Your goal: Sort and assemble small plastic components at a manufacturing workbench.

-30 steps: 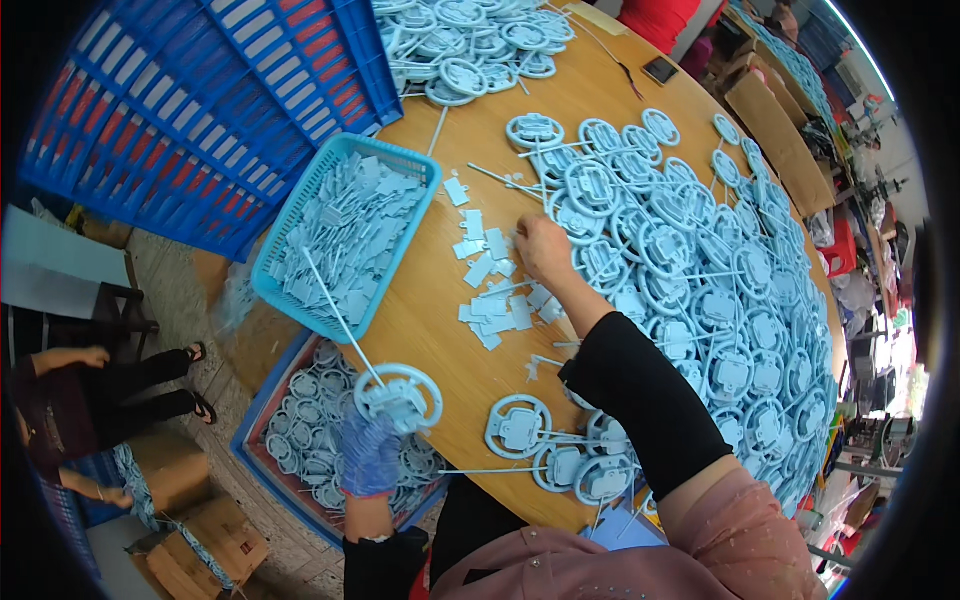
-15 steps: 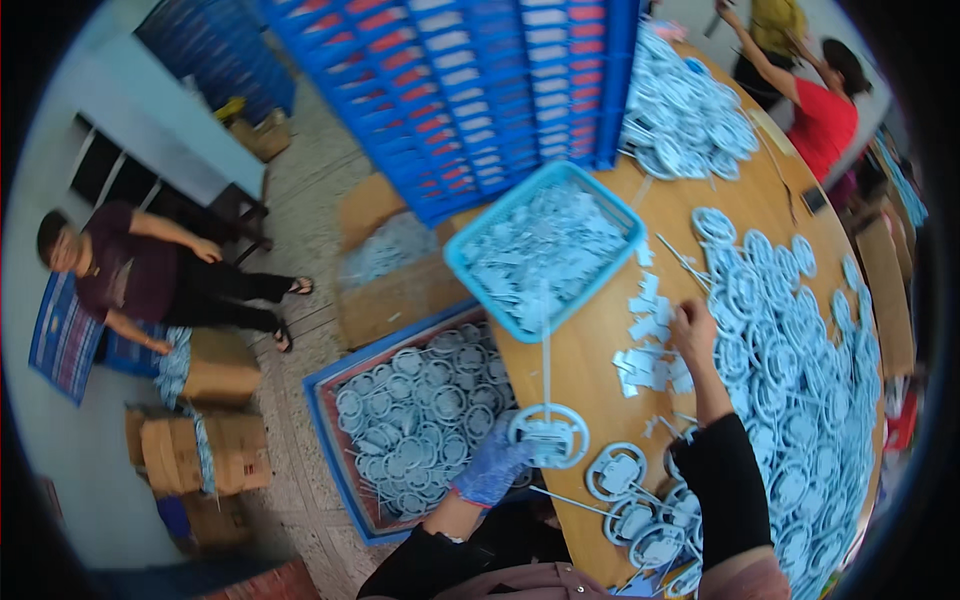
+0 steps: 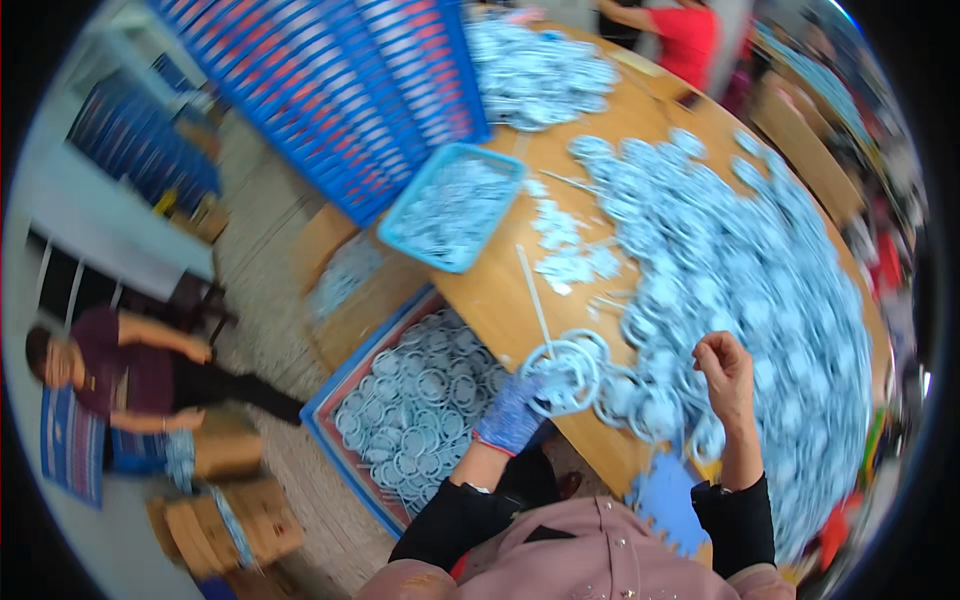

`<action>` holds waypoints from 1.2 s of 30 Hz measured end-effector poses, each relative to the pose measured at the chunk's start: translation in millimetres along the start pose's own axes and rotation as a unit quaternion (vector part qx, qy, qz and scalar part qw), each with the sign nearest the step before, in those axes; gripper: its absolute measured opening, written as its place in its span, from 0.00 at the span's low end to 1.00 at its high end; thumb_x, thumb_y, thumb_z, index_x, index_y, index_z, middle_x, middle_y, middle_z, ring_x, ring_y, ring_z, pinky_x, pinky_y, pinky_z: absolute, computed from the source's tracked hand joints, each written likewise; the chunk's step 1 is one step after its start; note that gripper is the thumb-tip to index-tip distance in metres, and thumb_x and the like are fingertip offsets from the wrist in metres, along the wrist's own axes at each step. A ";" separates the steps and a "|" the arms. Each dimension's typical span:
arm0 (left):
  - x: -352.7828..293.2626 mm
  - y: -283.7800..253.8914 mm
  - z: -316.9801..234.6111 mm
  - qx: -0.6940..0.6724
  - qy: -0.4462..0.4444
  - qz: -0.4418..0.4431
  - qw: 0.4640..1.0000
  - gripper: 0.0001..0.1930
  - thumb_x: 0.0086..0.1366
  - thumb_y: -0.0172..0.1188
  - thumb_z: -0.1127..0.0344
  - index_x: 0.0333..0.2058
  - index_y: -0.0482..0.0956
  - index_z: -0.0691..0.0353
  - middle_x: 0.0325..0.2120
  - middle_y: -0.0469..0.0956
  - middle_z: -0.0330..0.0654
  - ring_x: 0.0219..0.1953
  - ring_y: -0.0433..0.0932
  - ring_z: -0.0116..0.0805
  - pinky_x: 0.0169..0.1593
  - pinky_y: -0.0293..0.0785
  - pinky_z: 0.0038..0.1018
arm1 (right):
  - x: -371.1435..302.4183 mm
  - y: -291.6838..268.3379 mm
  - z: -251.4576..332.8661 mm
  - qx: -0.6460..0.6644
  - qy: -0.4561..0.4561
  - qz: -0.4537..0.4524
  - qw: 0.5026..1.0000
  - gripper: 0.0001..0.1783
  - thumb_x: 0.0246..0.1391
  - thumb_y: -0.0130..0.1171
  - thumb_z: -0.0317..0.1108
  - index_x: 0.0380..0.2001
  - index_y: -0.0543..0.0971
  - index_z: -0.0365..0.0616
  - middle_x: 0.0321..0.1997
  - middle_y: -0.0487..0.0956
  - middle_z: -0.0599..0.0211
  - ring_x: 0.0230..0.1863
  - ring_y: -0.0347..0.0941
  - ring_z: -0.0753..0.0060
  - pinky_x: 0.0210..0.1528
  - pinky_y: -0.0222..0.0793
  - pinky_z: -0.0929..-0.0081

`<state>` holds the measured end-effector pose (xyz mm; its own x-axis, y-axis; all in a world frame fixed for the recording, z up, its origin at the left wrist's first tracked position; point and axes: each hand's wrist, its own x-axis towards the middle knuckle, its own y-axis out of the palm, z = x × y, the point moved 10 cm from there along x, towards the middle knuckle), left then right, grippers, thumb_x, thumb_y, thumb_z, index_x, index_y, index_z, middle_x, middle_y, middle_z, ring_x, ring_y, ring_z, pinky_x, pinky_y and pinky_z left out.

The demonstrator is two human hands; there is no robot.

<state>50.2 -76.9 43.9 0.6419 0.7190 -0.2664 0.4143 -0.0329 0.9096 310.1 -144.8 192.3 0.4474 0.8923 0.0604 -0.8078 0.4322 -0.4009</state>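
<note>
I am sitting at the round wooden counter (image 3: 500, 300), now heaped far more thickly in view with pale blue ring parts (image 3: 740, 260) as my head is swinging back from the floor side. My right hand (image 3: 727, 372), which was reaching out among the small loose pieces (image 3: 570, 265) a second ago, is pulling back near the edge, fingers curled over the rings; whether it is gripping one, I cannot tell. My gloved left hand (image 3: 510, 415) is still clasping one ring with its long sprue (image 3: 562, 372) at the counter's rim, above the floor tray (image 3: 420, 400).
</note>
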 end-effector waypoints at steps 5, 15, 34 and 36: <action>-14.6 56.7 49.9 0.447 0.098 0.084 0.885 0.17 0.65 0.51 0.68 0.52 0.70 0.62 0.46 0.75 0.46 0.50 0.75 0.40 0.54 0.73 0.41 | -179.4 -197.8 -23.3 -0.002 0.052 -0.275 0.960 0.04 0.54 0.56 0.27 0.30 0.74 0.38 0.24 0.73 0.75 0.26 0.69 0.85 0.30 0.64 0.85; -30.7 101.4 212.9 0.262 -0.204 0.005 0.943 0.23 0.64 0.54 0.56 0.54 0.69 0.60 0.52 0.73 0.47 0.53 0.73 0.46 0.48 0.77 0.49 | -555.9 -311.5 -204.6 0.013 0.260 -0.521 0.813 0.06 0.54 0.57 0.30 0.30 0.76 0.38 0.21 0.73 0.74 0.25 0.69 0.84 0.28 0.65 0.82; -92.6 59.9 190.0 0.230 -0.146 -0.066 0.960 0.21 0.64 0.54 0.56 0.52 0.70 0.60 0.48 0.75 0.45 0.49 0.76 0.43 0.46 0.77 0.46 | -308.6 -178.0 -169.4 -0.157 0.102 -0.253 0.949 0.09 0.49 0.57 0.34 0.33 0.78 0.41 0.31 0.78 0.56 0.33 0.75 0.53 0.36 0.70 0.63; -95.8 59.7 180.5 0.228 -0.118 -0.044 0.966 0.20 0.67 0.50 0.56 0.53 0.71 0.59 0.48 0.76 0.44 0.49 0.75 0.41 0.50 0.74 0.46 | -287.3 -172.5 -172.0 -0.139 0.073 -0.272 0.949 0.10 0.50 0.57 0.34 0.35 0.79 0.42 0.32 0.79 0.55 0.34 0.76 0.53 0.38 0.71 0.63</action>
<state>129.9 -273.1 66.2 0.6991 0.5557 -0.4500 0.6795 -0.3202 0.6601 386.9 -498.2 86.8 0.8344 0.5100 0.2091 -0.3181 0.7554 -0.5730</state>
